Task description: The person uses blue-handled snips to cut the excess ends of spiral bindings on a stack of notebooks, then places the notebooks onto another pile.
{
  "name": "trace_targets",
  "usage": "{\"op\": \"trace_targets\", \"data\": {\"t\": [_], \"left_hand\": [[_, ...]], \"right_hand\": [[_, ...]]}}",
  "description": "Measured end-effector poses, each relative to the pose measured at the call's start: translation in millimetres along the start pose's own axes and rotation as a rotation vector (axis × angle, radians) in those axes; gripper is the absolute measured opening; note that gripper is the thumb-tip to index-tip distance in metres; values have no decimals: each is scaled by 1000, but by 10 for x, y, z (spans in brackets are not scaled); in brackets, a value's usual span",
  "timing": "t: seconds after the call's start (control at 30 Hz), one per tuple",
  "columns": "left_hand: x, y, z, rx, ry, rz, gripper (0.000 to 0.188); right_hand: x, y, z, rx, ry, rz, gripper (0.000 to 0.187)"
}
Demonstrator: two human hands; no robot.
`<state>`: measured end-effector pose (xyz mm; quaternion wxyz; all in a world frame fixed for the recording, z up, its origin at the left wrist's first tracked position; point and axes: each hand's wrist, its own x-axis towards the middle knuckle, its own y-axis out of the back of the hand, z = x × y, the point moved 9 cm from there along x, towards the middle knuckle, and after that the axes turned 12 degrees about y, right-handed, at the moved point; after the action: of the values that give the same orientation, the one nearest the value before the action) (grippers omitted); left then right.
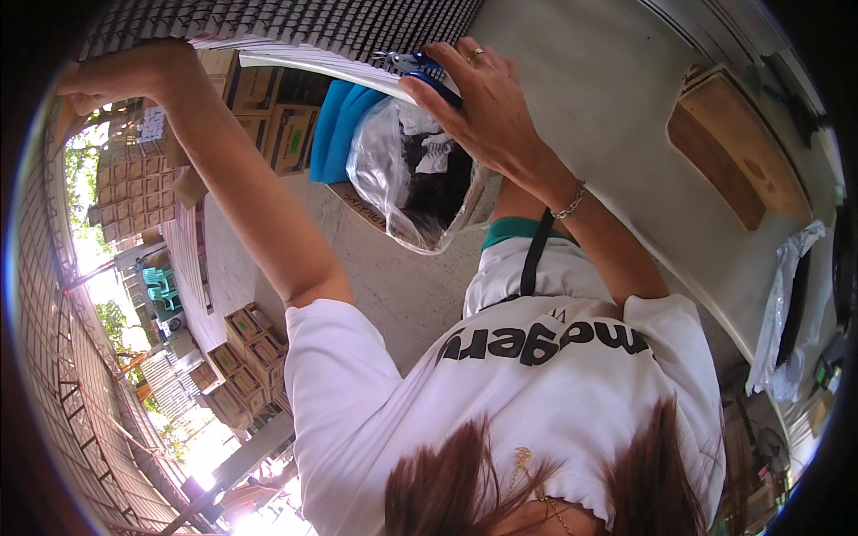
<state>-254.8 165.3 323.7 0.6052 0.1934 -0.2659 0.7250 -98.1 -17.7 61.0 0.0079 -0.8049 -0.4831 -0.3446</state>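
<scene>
My right hand (492, 112) holds small blue-handled nippers (433, 80) between thumb and fingers, and the handles stand apart. Their metal jaws reach toward the near edge of a dark gridded panel (357, 25) with pale strips along its rim. Whether the jaws touch the panel, I cannot tell. Over at the far left, my left hand (130, 73) is closed by the panel's left end. Its fingers curl away from view, so what they grip is hidden.
Below the panel stands an open box (357, 204) lined with clear plastic, with dark and white scraps inside. Blue material (335, 134) lies beside it. A grey tabletop (572, 80) extends right, bearing a brown wooden tray (742, 147). Stacked cartons (134, 183) stand left.
</scene>
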Motion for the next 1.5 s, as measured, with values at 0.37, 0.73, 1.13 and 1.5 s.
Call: {"op": "trace_targets", "data": {"t": [0.37,0.73,1.13,1.5], "left_hand": [[-47,3,30,158,20,-2,90],[310,97,-53,-28,-26,-4,72],[27,-47,22,109,-29,-68,98],[42,-49,25,82,-26,-65,91]], "right_hand": [[-81,-263,125,383,-324,-248,55],[-105,92,-111,-419,213,161,56],[-58,-85,72,131,-133,-135,48],[-98,97,-197,-511,217,149,49]]}}
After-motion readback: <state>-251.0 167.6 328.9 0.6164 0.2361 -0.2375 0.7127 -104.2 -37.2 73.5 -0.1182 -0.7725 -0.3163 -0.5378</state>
